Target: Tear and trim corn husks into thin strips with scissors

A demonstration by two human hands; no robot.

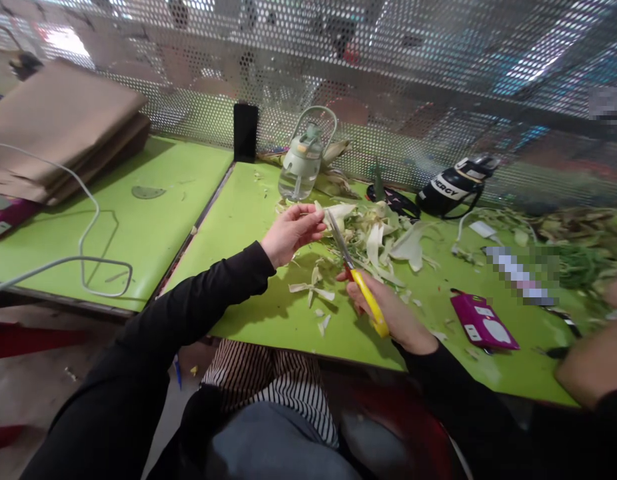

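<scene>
My right hand (381, 303) is wrapped round the yellow handles of a pair of scissors (369, 300), whose blades point up and away. Between the thumb and fingers of my left hand (294, 233) I pinch a pale husk piece (319, 208), close to the scissor tips. Whether the blades touch it, I cannot tell. Behind and right of the blades lies a loose pile of pale green husk strips (376, 233). A few cut pieces (312, 288) lie on the green table (258, 300) between my hands.
A clear water bottle (301, 167) and a black phone (245, 133) stand at the back by the perforated metal screen (198, 87). A black bottle (453, 187) lies tilted at right. Nearby are a purple packet (483, 321), brown paper stack (63, 127), white cable (83, 233) and another person's arm (596, 363).
</scene>
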